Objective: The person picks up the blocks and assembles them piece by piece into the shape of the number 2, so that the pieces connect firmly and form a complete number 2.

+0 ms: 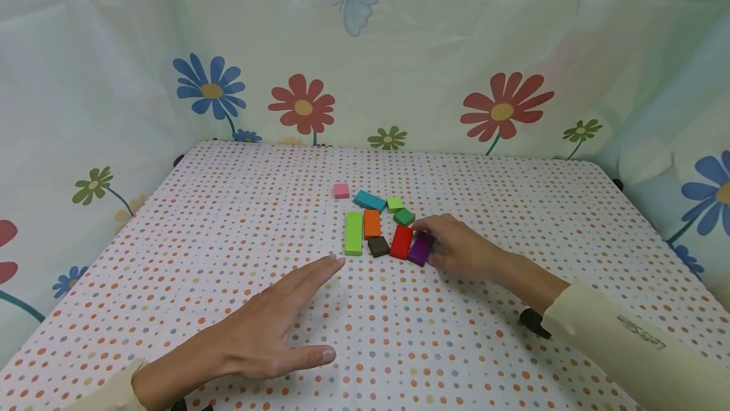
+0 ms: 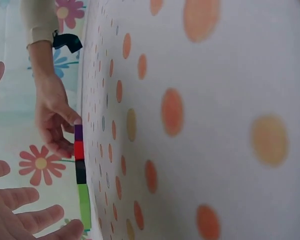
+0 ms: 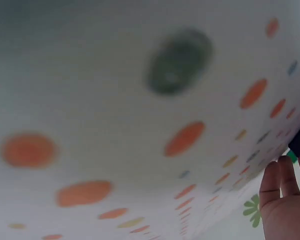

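My right hand [image 1: 462, 249] pinches a purple block [image 1: 421, 248] at the right end of a cluster of coloured blocks, thumb at its near end and fingers at the far end. Directly left of it lies a red block [image 1: 402, 242], then a small black block [image 1: 378, 246]. A long lime green block [image 1: 353, 233] and an orange block [image 1: 372, 223] lie further left. In the left wrist view the purple block [image 2: 78, 132] lines up with the red, black and green ones. Holding nothing, my left hand [image 1: 279, 325] hovers over the near left of the table, fingers extended and thumb apart.
Behind are a green block [image 1: 404, 216], a small light green block [image 1: 395, 204], a teal block [image 1: 371, 200] and a pink block [image 1: 341, 190]. All rest on a dotted tablecloth [image 1: 239, 208]. A flower-printed curtain [image 1: 422, 37] rises at the back and sides.
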A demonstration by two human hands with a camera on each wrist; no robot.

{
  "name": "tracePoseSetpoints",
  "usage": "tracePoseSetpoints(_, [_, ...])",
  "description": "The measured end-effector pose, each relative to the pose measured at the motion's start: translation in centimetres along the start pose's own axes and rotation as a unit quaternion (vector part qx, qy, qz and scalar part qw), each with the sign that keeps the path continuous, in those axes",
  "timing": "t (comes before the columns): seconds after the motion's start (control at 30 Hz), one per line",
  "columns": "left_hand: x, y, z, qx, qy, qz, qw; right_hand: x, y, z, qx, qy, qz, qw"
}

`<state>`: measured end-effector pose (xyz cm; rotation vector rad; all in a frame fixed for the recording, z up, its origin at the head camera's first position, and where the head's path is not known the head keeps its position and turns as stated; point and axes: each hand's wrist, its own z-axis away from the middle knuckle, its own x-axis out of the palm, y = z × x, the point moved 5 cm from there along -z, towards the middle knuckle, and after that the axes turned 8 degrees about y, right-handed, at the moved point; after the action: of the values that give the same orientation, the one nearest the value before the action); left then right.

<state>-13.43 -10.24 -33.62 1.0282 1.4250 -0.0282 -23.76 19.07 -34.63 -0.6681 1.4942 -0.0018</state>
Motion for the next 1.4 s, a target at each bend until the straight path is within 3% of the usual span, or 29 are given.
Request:
tracePoseSetpoints(0.33, [0.0,-0.2,0.1,-0.003,0.004,-0.006,1.0000,-0.2,0.2,1.4,-0.027,0.022,0.020,0.999])
tracePoseSetpoints(0.8, [-0.3,-0.4,0.4,-0.001,0.020,0.002,0.9998,-0.1,-0.9,3.6,-0.010,0.032,0.011,0.999])
tracePoseSetpoints(1.07, [-0.3,-0.5,0.3,-0.007,0.014,0.014,0.9998,0.7,-2.1,5.6,0.003,0.038,-0.065,0.997])
tracePoseSetpoints(1.4, [-0.5,-0.4,0.1,-0.005,0.015,0.014,0.9998,1.6,-3.5,7.1,0.011,0.017,-0.117,0.993])
